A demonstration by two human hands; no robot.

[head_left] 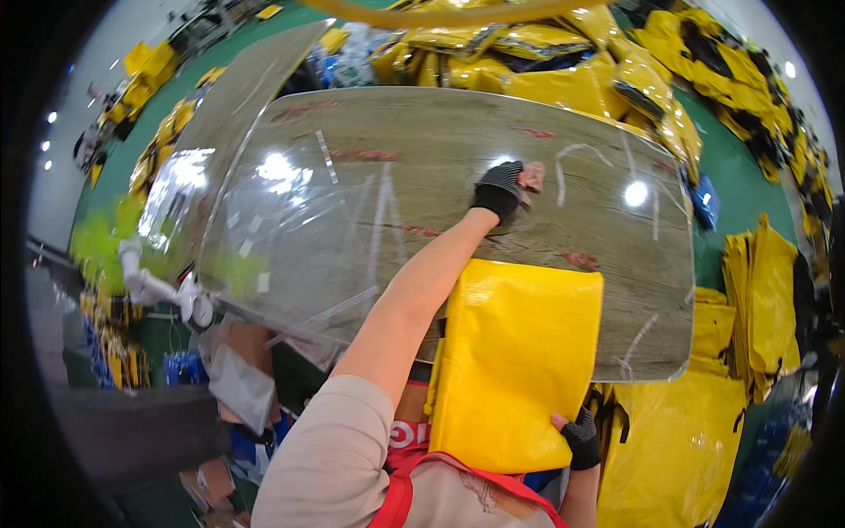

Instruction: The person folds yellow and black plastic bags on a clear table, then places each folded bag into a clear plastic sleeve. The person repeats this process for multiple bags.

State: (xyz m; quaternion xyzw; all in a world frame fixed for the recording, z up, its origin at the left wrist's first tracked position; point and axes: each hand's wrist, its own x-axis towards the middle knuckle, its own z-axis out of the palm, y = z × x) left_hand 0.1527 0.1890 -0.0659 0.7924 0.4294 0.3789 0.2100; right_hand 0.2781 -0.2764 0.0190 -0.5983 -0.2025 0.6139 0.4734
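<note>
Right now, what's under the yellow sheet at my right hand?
The upper part of the yellow sheet overlaps the wood-grain tabletop; the lower part extends past its near edge, by your right hand. Anything else directly beneath is covered, so I can't see it.

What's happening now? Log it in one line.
left hand: over brown wood-grain table; right hand: holding glossy yellow rectangular sheet, lower right edge; sheet: overlapping table edge

Right hand (pixel 582 440): most fingers were hidden behind yellow sheet (pixel 519 361). Top edge cut off yellow band (pixel 449 17). Green patch (pixel 104 246) at left was too blurred to identify.
</note>
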